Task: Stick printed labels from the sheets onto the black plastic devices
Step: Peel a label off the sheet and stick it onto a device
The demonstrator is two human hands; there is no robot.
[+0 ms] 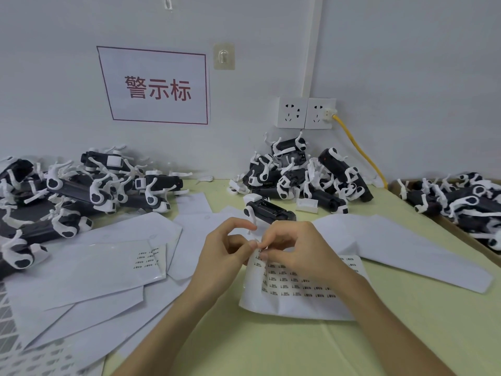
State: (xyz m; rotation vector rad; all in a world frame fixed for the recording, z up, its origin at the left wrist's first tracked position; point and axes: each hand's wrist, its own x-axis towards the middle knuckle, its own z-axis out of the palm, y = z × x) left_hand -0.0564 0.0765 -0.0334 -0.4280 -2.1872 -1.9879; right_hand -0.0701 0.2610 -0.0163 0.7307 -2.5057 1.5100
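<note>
Two hands, the left hand (226, 253) and the right hand (296, 251), meet fingertip to fingertip and pinch at the upper-left corner of the label sheet (298, 299), which lies on the yellow-green table (271, 348). One black plastic device (271, 211) lies just beyond the hands, in front of the centre pile of devices (303, 175). A second pile (81, 191) lies at the left.

Single view, head-worn, wide-angle. Looks forward and down across tabletop (298, 348) toward wall straight ahead. Sign (157, 86) with red characters on that wall, upper left of centre, near enough to read. Forearms enter from bottom edge. Left hand (225, 253) and right hand (295, 251) meet below and right of sign, mid-frame, close to lens, over label sheet (298, 302). Tabletop's back edge below sign, meeting wall. Lines bow toward frame edges.
</note>
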